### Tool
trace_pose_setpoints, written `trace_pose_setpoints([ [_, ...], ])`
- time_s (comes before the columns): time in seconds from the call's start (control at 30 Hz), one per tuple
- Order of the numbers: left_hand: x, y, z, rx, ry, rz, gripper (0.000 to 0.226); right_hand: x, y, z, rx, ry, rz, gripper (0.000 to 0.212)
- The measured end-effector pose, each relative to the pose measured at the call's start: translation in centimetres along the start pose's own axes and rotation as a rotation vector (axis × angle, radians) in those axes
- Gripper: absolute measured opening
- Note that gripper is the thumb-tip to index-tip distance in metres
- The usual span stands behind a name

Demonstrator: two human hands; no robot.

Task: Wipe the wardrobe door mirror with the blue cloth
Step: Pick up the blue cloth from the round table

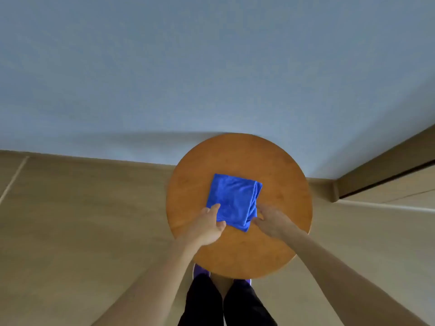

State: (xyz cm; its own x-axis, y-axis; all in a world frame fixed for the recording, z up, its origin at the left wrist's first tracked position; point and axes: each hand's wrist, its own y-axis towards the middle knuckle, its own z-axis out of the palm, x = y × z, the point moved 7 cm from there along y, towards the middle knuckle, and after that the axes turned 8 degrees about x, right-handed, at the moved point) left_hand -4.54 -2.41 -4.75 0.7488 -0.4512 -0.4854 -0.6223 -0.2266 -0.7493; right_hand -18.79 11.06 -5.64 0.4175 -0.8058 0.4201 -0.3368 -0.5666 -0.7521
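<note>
A folded blue cloth (234, 200) lies on the round wooden stool top (277, 175) in front of me. My left hand (207, 225) pinches the cloth's near left corner between thumb and fingers. My right hand (270, 222) pinches the near right edge, where the folded layers meet. The cloth rests flat on the wood. No wardrobe door mirror is in view.
The stool stands against a pale blue wall (211, 67) on a beige tiled floor (82, 220). A wooden baseboard and a door bottom (388, 180) run along the right. My legs and purple shoes (200, 272) are just below the stool.
</note>
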Motion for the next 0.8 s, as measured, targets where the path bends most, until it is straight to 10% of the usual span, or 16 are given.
trace_pose_setpoints([
  [0.67,5.8,18.8,-0.9,-0.190,-0.118,-0.069,0.087,-6.3,16.0,4.4,-0.168,0.497,0.375,0.065],
  [0.8,6.5,20.5,-1.1,-0.182,-0.274,-0.164,0.052,-6.8,17.2,4.4,-0.192,0.680,0.408,0.065],
])
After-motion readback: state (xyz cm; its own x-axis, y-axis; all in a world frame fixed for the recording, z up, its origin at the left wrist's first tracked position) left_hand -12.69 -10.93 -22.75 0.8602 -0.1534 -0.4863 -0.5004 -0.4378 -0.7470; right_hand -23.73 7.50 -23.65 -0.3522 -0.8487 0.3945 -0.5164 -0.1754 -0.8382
